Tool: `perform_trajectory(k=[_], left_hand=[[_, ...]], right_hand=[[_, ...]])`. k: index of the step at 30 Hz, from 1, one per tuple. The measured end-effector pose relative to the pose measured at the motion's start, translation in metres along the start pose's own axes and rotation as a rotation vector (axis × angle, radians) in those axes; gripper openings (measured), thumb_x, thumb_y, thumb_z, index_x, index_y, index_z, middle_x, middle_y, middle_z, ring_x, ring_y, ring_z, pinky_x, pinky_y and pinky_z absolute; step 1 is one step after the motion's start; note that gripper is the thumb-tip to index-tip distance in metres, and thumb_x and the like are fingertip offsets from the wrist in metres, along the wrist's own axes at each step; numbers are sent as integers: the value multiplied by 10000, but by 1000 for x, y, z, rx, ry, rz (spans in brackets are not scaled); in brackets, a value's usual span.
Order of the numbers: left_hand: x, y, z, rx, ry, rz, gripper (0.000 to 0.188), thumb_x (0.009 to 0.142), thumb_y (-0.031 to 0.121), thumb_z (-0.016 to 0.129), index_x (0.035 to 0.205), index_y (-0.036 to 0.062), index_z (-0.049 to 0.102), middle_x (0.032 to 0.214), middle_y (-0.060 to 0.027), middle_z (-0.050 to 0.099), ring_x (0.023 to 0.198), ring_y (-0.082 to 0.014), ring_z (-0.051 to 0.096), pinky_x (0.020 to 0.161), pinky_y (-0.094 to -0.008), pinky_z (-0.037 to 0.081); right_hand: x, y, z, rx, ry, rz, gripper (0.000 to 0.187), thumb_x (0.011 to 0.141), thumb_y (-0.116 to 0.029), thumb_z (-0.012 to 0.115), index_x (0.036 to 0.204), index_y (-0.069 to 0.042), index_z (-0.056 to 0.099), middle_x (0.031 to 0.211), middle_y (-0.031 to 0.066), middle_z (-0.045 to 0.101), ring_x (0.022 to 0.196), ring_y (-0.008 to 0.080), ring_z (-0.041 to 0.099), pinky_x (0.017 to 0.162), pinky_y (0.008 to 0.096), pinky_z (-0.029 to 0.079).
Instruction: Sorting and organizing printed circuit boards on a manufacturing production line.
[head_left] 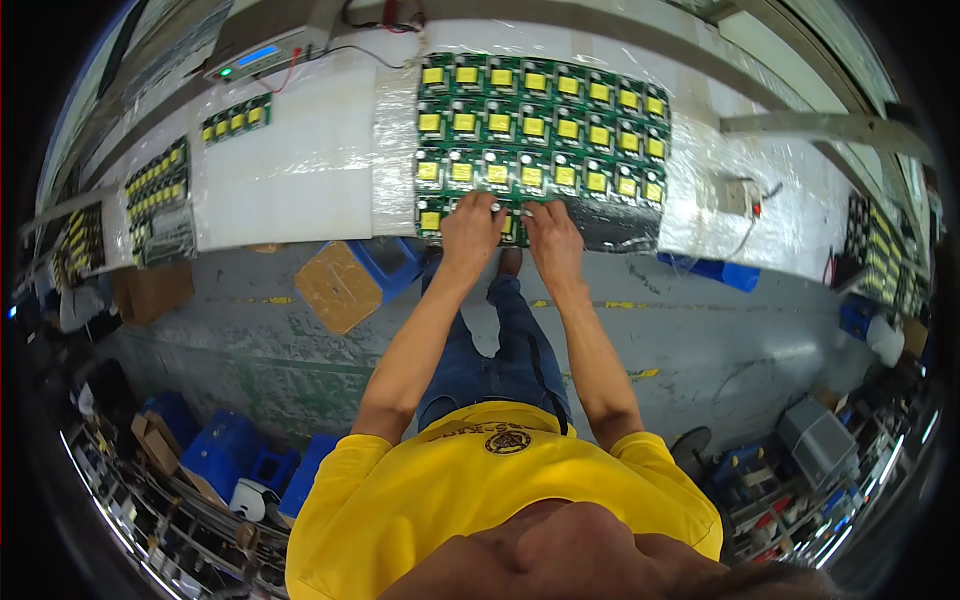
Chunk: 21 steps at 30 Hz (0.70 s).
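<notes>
Rows of green circuit boards (533, 127), each with a yellow block-shaped component, lie on the bench in front of me. At the near row, my left hand (470, 233) has its fingers curled at the left side of one circuit board (512, 226). My right hand (554, 240) closes on that board's right side. Both thumbs and fingertips meet its edges, partly hidden by the hands. Left of my left hand lies another board (430, 220) of the same row. To the right of my right hand is a dark, shiny sheet (615, 226) with no boards on it.
A bench instrument (262, 58) with a lit display and leads stands at the back left. Smaller board groups (237, 119) lie on the left. A white socket box (740, 197) with a cable sits at right. Under the bench edge is a blue stool (340, 288) with a brown top.
</notes>
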<state>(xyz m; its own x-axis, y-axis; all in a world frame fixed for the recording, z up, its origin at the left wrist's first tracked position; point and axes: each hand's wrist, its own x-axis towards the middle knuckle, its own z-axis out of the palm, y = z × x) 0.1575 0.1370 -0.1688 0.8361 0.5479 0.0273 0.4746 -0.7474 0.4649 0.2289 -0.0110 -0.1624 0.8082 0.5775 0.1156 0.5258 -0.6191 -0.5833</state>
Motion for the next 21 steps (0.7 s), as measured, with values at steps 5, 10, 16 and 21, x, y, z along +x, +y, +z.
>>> perform_trajectory(k=[5,10,16,21], left_hand=[[-5,4,-1,-97,4,29,292,925,282,796,1145,97,747,1044,-94,750,883,-336,745,716,-440,592],[1,-16,-40,-256,168,-65,342,941,275,800,1242,121,748,1057,-51,746,811,-271,741,666,-383,574],[59,-191,-121,-287,437,-164,213,964,131,745,1176,112,741,940,-3,739,782,-245,718,712,-351,562],[166,-370,-192,123,429,-212,310,994,198,736,1300,153,716,1143,-54,672,951,-292,712,791,-427,592]], right_hand=[[1,1,-10,-149,-19,-7,276,943,-119,768,1218,-149,753,1033,61,665,810,333,686,687,453,549],[19,-41,-14,-122,0,-81,289,941,-121,797,1226,-141,761,1047,50,689,806,319,693,699,426,561],[97,-143,42,39,-101,-234,280,962,-109,798,1240,-97,766,1055,68,700,837,294,701,727,396,567],[208,-255,178,-21,-308,-542,360,1030,-237,691,1379,-148,686,1143,77,666,881,351,711,757,447,587]])
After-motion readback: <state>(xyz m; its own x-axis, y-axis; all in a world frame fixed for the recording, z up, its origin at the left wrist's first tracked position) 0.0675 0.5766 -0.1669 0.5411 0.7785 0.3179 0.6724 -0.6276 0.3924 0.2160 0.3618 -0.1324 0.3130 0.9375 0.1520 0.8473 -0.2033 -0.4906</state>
